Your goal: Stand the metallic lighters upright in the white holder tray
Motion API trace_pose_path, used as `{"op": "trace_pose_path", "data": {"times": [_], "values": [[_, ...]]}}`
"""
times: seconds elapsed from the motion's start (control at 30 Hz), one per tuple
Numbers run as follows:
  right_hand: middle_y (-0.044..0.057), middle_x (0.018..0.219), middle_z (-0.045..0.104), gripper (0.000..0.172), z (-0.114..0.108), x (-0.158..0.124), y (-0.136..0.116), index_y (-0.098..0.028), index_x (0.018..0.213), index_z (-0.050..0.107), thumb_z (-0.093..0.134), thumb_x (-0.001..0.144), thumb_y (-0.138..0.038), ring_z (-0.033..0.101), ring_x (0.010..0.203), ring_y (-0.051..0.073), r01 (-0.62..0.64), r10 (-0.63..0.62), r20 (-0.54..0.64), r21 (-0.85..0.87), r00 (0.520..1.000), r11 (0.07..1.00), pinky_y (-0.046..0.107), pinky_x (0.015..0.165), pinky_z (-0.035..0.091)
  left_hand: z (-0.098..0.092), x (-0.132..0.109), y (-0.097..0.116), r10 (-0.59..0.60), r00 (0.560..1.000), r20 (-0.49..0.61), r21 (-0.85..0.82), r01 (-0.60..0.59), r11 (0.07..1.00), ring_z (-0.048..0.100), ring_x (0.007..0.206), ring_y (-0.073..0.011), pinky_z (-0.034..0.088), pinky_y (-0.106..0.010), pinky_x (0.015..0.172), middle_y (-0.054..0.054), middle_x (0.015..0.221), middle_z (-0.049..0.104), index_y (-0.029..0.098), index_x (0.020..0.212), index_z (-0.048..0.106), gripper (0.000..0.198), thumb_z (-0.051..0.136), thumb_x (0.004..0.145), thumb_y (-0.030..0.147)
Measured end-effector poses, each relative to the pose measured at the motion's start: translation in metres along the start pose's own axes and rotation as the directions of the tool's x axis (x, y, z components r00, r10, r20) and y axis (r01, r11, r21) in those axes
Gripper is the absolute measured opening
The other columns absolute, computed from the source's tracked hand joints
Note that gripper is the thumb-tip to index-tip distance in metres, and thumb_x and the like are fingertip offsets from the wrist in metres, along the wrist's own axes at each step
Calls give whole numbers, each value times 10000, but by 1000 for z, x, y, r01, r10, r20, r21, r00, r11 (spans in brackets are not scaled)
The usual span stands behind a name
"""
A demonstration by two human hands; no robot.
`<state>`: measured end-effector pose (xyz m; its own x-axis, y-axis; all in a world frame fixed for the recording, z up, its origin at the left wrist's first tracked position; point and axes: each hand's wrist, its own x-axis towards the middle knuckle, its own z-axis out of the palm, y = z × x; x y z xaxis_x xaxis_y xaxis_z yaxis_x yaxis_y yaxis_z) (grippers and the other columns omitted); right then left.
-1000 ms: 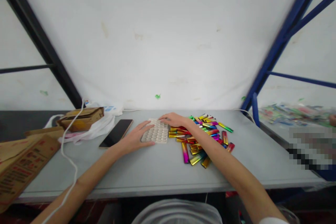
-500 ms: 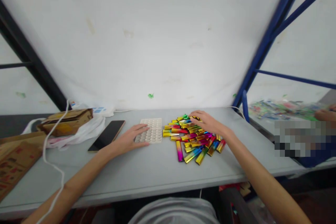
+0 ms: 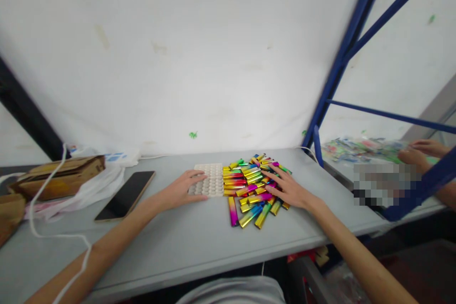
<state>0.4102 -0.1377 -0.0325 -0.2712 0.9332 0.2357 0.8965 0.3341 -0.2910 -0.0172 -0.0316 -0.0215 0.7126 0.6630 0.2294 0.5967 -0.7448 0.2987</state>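
Observation:
My left hand [image 3: 184, 187] rests at the left edge of a white tray [image 3: 215, 181] with rows of small cells. Its fingers lie over the tray and the thumb stretches along the near edge, apart from them. Right against the tray's other side is a pile of shiny lighter-sized cases [image 3: 252, 187] in gold, red, magenta, blue and green. My right hand [image 3: 287, 189] lies with spread fingers over the right part of this pile, touching cases. No case is visibly gripped, and those under the palm are hidden. One magenta-and-gold case [image 3: 232, 211] lies at the pile's near left.
A dark phone [image 3: 125, 195] lies left of the tray. Beyond it are a cardboard box [image 3: 69, 175] and white plastic bags [image 3: 103, 189]. A white cable [image 3: 53, 236] crosses my left forearm. Past a blue frame [image 3: 333, 71], another person's hands [image 3: 418, 154] work over small packets.
My right hand has come nearer and spread over the pile. The cases have shifted left, up against the tray. My left hand stays at the tray; the view has turned right.

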Motion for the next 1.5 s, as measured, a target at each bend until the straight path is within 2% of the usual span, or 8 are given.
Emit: {"op": "trace_pose_path", "data": {"times": [0.3,0.5,0.67,0.87,1.1,1.23,1.33,1.5], "values": [[61,1579,424,527,-8,7,7,-357,1507,462,378,1026,-555,356,1482,273,-17,19,-41,53,999,998,521,1220,303,-5,24,12,39,999,28,23,-40,999,551,1281,-321,426,-418,1124,-114,1356,598,248,1310,663,710,724,755,687],[97,1453,555,450,-18,36,12,-286,1434,554,429,1032,-445,506,1356,257,132,-123,-143,57,982,990,491,1174,381,1,16,16,-1,1000,-26,1,1,1000,539,1282,-318,413,-424,1135,-111,1357,591,245,1262,678,691,758,723,669],[123,1415,585,396,-20,71,6,-238,1337,647,531,996,-401,510,1343,277,224,-223,-41,26,974,974,476,1146,400,2,11,18,3,999,-50,-9,-4,1000,537,1268,-310,419,-418,1127,-102,1325,608,255,1246,678,682,767,713,672],[114,1078,711,190,-23,94,-5,-194,1007,717,574,963,-312,639,1026,252,256,-255,98,4,962,967,398,955,485,5,8,19,-9,998,-57,-19,8,1000,516,1282,-326,405,-460,1141,-123,1340,593,223,1263,660,707,781,717,655],[18,787,685,342,-27,93,-24,-209,1081,661,529,976,-506,582,701,178,105,-74,-128,255,989,961,294,683,439,-1,3,21,-15,998,-54,-14,14,1000,469,1350,-346,382,-480,1167,-130,1443,511,235,1379,569,828,791,705,662],[-12,696,602,417,-21,107,-51,-196,1015,693,658,867,-584,501,618,144,123,61,-273,606,960,786,271,592,389,-9,-1,11,-56,998,5,-36,56,998,401,1422,-370,341,-501,1194,-141,1562,364,256,1447,494,947,799,664,692],[-28,665,547,416,-14,125,-74,-190,908,681,712,816,-594,476,604,123,122,137,-244,806,960,579,254,579,396,-14,-5,3,-47,997,56,-68,51,996,361,1455,-368,320,-511,1204,-132,1603,292,276,1421,500,899,809,671,663],[6,881,651,420,-8,145,-113,-228,925,572,611,873,-643,626,751,142,105,101,-141,947,985,302,277,701,511,-15,-17,-3,-61,996,63,-64,65,996,327,1480,-355,289,-502,1224,-144,1620,255,261,1423,476,891,825,682,611]]}}
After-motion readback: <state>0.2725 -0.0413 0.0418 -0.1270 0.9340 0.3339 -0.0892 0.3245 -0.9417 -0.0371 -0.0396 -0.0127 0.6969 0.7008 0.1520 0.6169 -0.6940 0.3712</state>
